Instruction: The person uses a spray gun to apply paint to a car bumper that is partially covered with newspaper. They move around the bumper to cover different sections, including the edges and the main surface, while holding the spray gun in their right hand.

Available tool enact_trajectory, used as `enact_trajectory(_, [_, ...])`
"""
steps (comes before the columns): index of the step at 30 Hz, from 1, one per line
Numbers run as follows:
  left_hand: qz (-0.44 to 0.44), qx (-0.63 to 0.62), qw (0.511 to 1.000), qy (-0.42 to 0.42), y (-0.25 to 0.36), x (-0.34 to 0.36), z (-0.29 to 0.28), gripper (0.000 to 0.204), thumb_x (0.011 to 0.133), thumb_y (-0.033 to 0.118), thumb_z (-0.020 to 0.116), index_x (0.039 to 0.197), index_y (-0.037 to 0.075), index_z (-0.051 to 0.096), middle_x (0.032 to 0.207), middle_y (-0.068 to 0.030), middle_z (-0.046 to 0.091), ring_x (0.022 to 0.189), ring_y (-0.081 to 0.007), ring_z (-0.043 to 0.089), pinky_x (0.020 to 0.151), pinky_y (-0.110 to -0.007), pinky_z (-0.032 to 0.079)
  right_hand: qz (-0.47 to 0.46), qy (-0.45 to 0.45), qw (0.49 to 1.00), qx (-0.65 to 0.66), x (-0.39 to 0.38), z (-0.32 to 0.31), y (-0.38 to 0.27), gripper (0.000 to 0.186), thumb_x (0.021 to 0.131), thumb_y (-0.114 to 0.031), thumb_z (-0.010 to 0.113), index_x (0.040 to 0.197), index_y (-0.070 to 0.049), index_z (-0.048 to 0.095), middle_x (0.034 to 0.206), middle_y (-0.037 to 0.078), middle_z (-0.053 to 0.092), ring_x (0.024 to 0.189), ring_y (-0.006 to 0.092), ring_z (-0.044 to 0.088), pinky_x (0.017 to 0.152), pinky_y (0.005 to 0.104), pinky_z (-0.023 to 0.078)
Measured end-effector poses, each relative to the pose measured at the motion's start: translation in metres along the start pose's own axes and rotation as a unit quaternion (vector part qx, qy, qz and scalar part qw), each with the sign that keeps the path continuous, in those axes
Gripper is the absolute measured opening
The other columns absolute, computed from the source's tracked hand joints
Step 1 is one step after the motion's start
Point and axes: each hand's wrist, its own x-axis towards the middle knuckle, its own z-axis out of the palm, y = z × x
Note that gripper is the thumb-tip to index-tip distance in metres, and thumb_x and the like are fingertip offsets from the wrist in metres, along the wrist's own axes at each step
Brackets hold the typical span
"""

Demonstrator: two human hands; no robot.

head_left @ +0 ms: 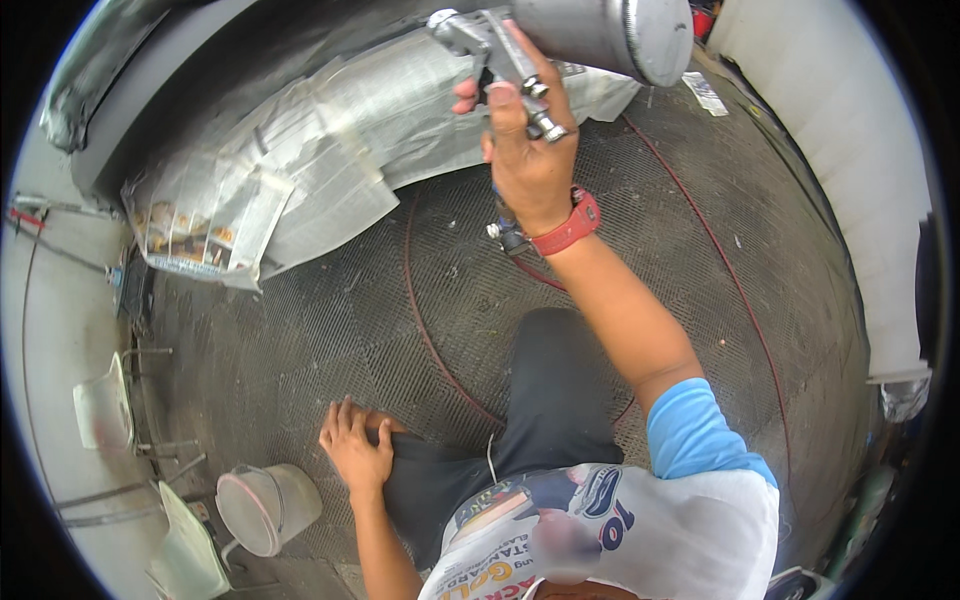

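Note:
My right hand (535, 170) is raised at the top, wrapped around the handle of a silver spray gun (512, 62). A large grey metal cup (610, 35) shows above the gun, partly cut off by the upper edge. The gun's nozzle end points left, towards a grey curved vehicle panel (165, 110). Below that panel hang taped sheets of newspaper (320, 140). My left hand (358, 440) lies on my bent left knee, fingers stretched out, holding nothing.
A red hose (700, 210) runs across the dark ribbed floor mat (300, 330), and loops near my legs. At lower left stand a white bucket (262, 508) and two pale chairs (105, 410). Whitish sheeting (840, 140) hangs on the right.

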Motion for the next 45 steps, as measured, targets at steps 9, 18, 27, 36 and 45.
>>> enact_trajectory(9, [-0.013, -0.007, 1.000, -0.016, -0.015, 0.012, 0.008, 0.045, 0.091, 0.041, 0.080, 0.123, 0.009, 0.081, 0.153, -0.0148, 0.065, 0.154, -0.0381, 0.048, 0.129, -0.058, 0.029, 0.077, -0.077, 0.987, 0.120, -0.047, 0.094, 0.007, 0.052, 0.113, -0.023, 0.067, 0.160, -0.005, 0.054, 0.124, 0.012, 0.078, 0.106, 0.0153, 0.077, 0.088, 0.0312, 0.065])
enact_trajectory(18, [-0.035, -0.074, 0.996, -0.024, -0.041, 0.035, 0.014, 0.042, 0.089, 0.039, 0.082, 0.116, 0.007, 0.083, 0.125, -0.0119, 0.078, 0.130, -0.0342, 0.066, 0.118, -0.050, 0.044, 0.043, 0.048, 0.996, -0.066, -0.049, 0.082, 0.007, 0.045, 0.119, -0.038, 0.051, 0.148, -0.004, 0.050, 0.115, 0.019, 0.078, 0.097, 0.0246, 0.079, 0.051, 0.0264, 0.053])
enact_trajectory(27, [-0.044, -0.085, 0.995, -0.033, -0.055, 0.033, 0.029, 0.048, 0.090, 0.047, 0.079, 0.119, 0.008, 0.083, 0.130, -0.0145, 0.078, 0.132, -0.0344, 0.066, 0.116, -0.052, 0.045, 0.070, -0.047, 0.995, 0.052, -0.076, 0.207, 0.014, 0.041, 0.118, -0.036, 0.053, 0.145, -0.005, 0.051, 0.112, 0.019, 0.078, 0.093, 0.0250, 0.079, 0.050, 0.0266, 0.052])
enact_trajectory(36, [-0.058, -0.134, 0.988, -0.055, -0.063, 0.031, 0.025, 0.051, 0.093, 0.049, 0.077, 0.121, 0.008, 0.083, 0.131, -0.0153, 0.077, 0.134, -0.0346, 0.065, 0.118, -0.053, 0.043, 0.076, -0.114, 0.982, 0.133, -0.090, 0.345, 0.034, 0.046, 0.117, -0.037, 0.055, 0.153, -0.008, 0.055, 0.102, 0.011, 0.079, 0.084, 0.0150, 0.077, 0.050, 0.0240, 0.051])
enact_trajectory(45, [-0.059, -0.134, 0.988, -0.055, -0.072, 0.035, 0.030, 0.050, 0.092, 0.052, 0.077, 0.120, 0.011, 0.083, 0.132, -0.0121, 0.078, 0.133, -0.0326, 0.065, 0.115, -0.057, 0.046, 0.043, -0.082, 0.993, 0.079, -0.074, 0.296, 0.013, 0.042, 0.116, -0.029, 0.060, 0.152, -0.006, 0.055, 0.102, 0.014, 0.079, 0.085, 0.0182, 0.078, 0.050, 0.0239, 0.051])
